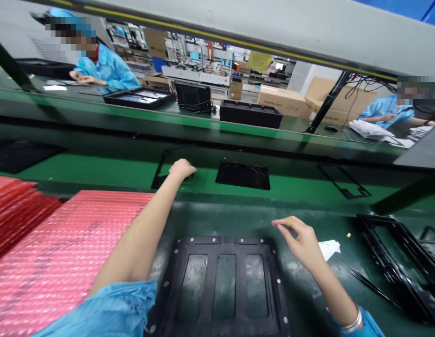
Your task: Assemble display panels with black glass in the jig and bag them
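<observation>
My left hand [182,169] reaches forward over the green conveyor belt, its fingers curled down at the right side of a thin black rectangular frame [157,178]. It seems to grip the frame's edge, though the fingertips are hidden. My right hand [299,238] hovers above the dark green bench, thumb and forefinger tips pinched close together with nothing visible in them. Between my arms lies a black fixture plate [209,290] with three rectangular openings and several round metal studs around its rim. On the belt right of my left hand is a flat black panel [242,175].
Pink bubble-wrap sheets [80,243] are stacked left. Rightward lie white paper [329,249], tweezers [373,286], black frames [396,257] and, on the belt, another thin frame [344,181]. Co-workers in blue [107,68] sit beyond the belt. A beam [238,23] crosses overhead.
</observation>
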The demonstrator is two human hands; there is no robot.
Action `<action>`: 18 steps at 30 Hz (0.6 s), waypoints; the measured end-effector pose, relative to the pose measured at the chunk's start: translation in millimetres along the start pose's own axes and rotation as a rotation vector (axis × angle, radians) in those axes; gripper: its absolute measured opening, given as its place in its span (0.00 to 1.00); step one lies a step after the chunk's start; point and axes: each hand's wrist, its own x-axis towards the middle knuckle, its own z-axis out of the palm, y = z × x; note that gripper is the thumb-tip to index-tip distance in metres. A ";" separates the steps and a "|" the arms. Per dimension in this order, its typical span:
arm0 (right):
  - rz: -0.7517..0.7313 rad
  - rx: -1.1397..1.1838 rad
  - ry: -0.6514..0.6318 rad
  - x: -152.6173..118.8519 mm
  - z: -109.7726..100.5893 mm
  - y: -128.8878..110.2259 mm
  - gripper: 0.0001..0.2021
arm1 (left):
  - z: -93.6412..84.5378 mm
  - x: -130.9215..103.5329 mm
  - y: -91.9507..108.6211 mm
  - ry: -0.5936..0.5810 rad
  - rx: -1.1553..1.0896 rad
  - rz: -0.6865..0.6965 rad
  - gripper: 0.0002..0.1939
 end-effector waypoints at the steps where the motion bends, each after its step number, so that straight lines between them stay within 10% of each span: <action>1: -0.042 -0.004 0.007 -3.6 2.4 -6.0 0.14 | -4.7 -7.5 10.7 -0.035 -0.085 0.026 0.11; 10: -0.147 -0.030 0.128 -3.0 36.6 -53.9 0.27 | -22.6 -171.8 96.4 -0.336 -0.929 0.380 0.07; 15: -0.281 -0.004 0.261 -12.8 36.8 -64.8 0.15 | -6.9 -254.9 90.2 -0.528 -1.213 0.511 0.10; 18: -0.218 0.082 0.250 -35.3 18.7 -59.0 0.13 | -17.4 -275.6 59.8 -0.366 -0.957 0.755 0.14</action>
